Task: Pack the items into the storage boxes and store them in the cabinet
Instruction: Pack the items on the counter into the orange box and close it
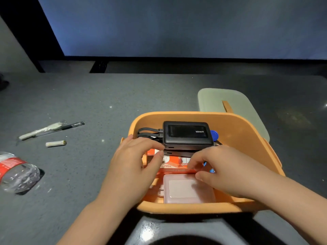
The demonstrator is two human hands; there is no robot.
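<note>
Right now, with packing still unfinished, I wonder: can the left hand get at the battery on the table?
Probably yes. The battery lies in the open left of the orange box, nothing between it and the left hand.

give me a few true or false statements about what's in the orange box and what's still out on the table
1. A black power bank lies in the orange box. True.
2. The battery is inside the box. False: it lies on the table, left of the box.
3. Both hands, left hand and right hand, reach into the box. True.
4. The pale green lid covers the box. False: it lies behind the open box.
5. The plastic bottle stands upright. False: it lies on its side.
</note>
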